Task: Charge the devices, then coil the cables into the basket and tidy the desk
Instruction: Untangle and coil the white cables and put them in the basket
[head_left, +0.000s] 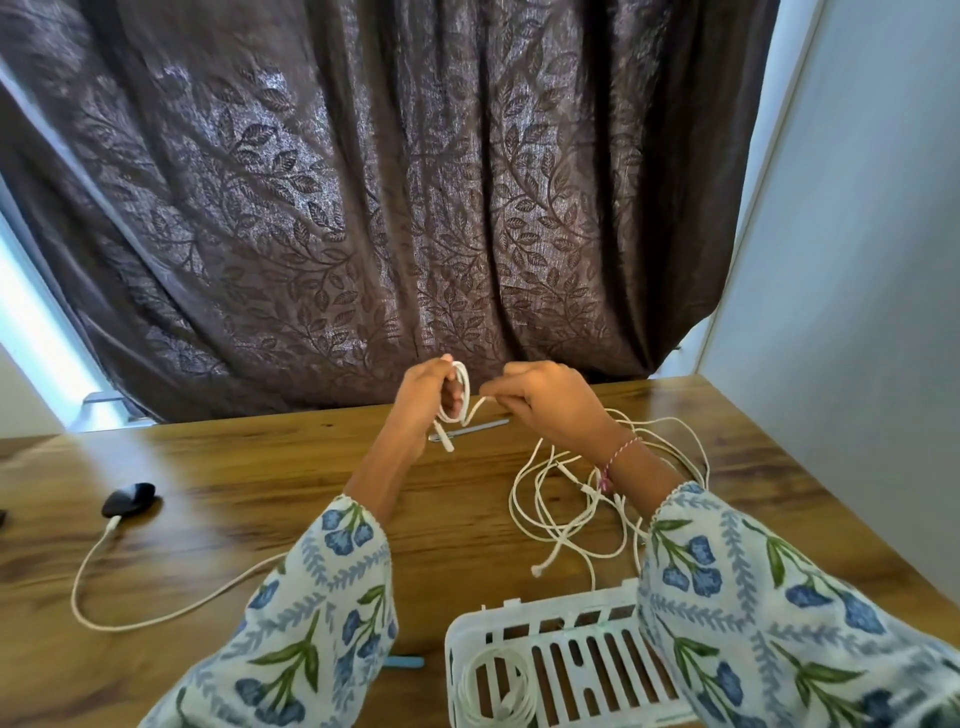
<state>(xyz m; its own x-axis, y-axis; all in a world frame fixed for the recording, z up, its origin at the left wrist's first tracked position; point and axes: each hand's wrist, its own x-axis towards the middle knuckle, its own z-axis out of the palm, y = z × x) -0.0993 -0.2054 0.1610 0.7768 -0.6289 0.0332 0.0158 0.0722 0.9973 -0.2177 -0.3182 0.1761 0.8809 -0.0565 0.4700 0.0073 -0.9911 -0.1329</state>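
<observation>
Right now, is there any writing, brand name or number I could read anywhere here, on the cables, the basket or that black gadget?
None can be read.
White cable being coiled in the left hand and right hand: no print visible.
White basket: plain slats, no label.
Black device on the desk: no logo shows.
Curtain: only a leaf pattern.

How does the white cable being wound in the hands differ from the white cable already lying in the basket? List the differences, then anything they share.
The cable in the hands is only partly coiled, its tail running to the right hand; the cable in the basket is a finished coil. The first is held above the desk by the left hand; the second lies untouched in the basket. Both are white.
</observation>
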